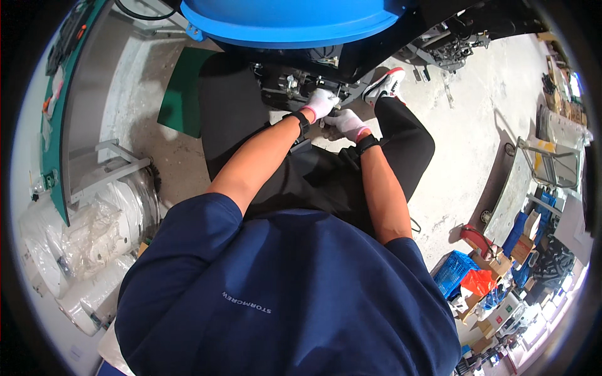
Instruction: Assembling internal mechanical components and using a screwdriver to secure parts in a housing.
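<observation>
Both my hands wear white gloves with pink cuffs, and a black strap sits on each wrist. My left hand is closed at the near edge of a dark machine assembly with small metal parts. A thin metallic piece shows by its fingertips, too small to name. Just below and to the right, my right hand has its dark-tipped fingers bent and drawn together, pointing toward the left hand. What either hand holds is hidden or too small to make out. The two hands are close together between my knees.
A large blue round rim overhangs the machine. Beside my left leg stands a green panel. Plastic-wrapped white rolls lie at left. At right are a flat trolley, a blue crate and cardboard boxes.
</observation>
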{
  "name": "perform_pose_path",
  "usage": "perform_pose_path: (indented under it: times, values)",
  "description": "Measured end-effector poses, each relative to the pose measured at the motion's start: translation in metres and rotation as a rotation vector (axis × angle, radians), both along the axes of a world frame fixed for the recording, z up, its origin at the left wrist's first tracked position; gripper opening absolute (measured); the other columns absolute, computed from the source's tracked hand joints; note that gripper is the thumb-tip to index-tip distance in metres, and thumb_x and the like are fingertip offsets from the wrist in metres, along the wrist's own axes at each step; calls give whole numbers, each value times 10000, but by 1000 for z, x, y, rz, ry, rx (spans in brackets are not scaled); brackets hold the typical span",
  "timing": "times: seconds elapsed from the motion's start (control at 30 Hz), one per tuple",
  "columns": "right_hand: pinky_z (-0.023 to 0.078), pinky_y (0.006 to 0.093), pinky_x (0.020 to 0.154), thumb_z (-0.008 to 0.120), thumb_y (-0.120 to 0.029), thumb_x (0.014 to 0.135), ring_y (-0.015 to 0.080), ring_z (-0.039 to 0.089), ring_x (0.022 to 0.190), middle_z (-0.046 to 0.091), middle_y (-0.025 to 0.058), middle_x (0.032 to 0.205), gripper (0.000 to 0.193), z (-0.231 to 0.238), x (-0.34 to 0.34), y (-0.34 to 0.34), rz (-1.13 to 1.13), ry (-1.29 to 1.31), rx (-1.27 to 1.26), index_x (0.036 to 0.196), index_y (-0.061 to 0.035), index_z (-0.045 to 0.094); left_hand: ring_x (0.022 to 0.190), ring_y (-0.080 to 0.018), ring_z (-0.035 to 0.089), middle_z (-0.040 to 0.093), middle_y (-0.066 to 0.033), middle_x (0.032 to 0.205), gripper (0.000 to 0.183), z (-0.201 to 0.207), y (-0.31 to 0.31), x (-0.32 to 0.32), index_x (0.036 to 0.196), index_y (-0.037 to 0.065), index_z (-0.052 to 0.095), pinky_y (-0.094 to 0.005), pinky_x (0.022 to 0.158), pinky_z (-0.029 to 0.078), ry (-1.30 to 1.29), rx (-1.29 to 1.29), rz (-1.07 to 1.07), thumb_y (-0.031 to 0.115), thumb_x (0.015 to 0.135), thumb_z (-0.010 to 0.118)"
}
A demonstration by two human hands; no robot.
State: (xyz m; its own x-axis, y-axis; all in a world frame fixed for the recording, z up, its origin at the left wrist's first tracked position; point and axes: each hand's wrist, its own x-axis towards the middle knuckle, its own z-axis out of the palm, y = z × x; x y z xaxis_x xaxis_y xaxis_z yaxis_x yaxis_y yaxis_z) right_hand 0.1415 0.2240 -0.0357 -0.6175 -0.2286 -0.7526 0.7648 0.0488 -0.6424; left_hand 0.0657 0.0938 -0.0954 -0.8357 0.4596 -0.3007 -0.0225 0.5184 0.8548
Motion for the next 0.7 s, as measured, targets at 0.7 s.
perform_pose_path:
  times: [0.7]
  values:
    - [598,363,540,700,-187,923,262,739,660,712,145,852,272,18,0,-5,16,-68,-35,1080,27,638,821,-318,725,745,-158,850,264,-3,2,0,826,95,795,-429,765,549,15,-22,-6,310,863,646]
